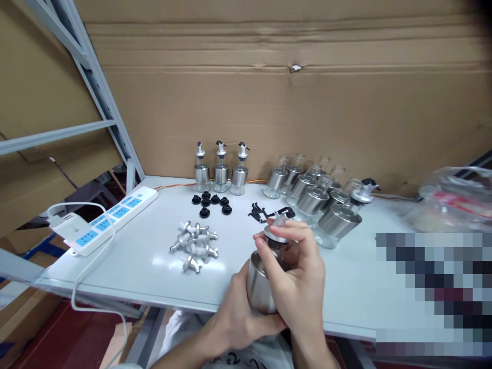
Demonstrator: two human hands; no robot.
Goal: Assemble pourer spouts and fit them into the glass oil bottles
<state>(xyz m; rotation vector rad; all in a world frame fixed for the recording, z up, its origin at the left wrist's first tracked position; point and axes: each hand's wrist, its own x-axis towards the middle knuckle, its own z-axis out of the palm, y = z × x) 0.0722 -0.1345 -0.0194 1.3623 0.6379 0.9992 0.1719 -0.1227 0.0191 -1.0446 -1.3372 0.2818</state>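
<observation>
A glass bottle with a steel sleeve (259, 289) is held near the table's front edge. My left hand (242, 310) wraps round its lower body. At the neck, the fingers of my right hand (298, 271) close round the silver pour spout (279, 231), which has a black lever on top. Behind it lie black levers (258, 212). Silver spouts (194, 243) are piled to the left, with black stoppers (205, 202) farther back.
Three bottles with spouts (221, 174) stand at the back. Several bottles (313, 197) stand right of centre, one with a spout. A white power strip (115, 220) lies left; a plastic bag (453, 200) sits right.
</observation>
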